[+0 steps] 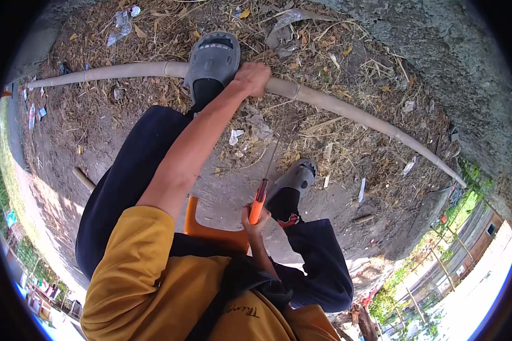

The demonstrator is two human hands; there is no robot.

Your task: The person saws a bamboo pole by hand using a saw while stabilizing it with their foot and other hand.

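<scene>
A long bamboo pole (335, 106) lies across the ground in front of me. My left hand (254, 78) is closed round it near its middle, just right of my left foot, whose grey clog (213, 59) presses on the pole. Lower down, between my legs, my right hand (255, 220) grips the orange handle of a handsaw (258, 206). Its thin blade, seen nearly edge-on, points away toward the pole and ends short of it. My right foot, in the other grey clog (296, 177), rests on the ground beside the saw.
Under me is an orange plastic seat (215, 234). Dry leaves, straw and plastic scraps (235, 137) litter the dirt. A rough concrete wall (438, 51) rises at the far right. A short stick (83, 178) lies at left; plants and a fence (438, 261) stand at right.
</scene>
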